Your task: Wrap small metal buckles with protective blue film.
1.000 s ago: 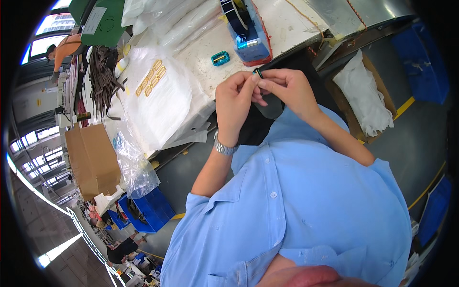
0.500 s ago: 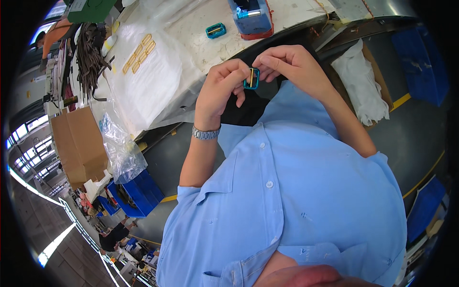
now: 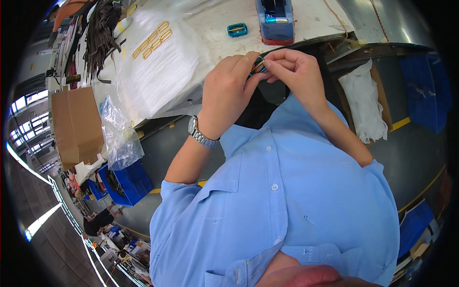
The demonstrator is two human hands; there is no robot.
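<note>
Your left hand (image 3: 229, 91) and right hand (image 3: 291, 71) both pinch a small teal buckle (image 3: 258, 64) above the bench (image 3: 215, 24) edge

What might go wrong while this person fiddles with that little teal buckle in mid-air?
The small teal buckle is pinched only by the fingertips of the left hand and right hand, just past the table edge. If it slips, it would likely drop to the floor, not the table.

Both hands, left (image 3: 228, 93) and right (image 3: 292, 71), meet raised, fingertips pinched together.
</note>
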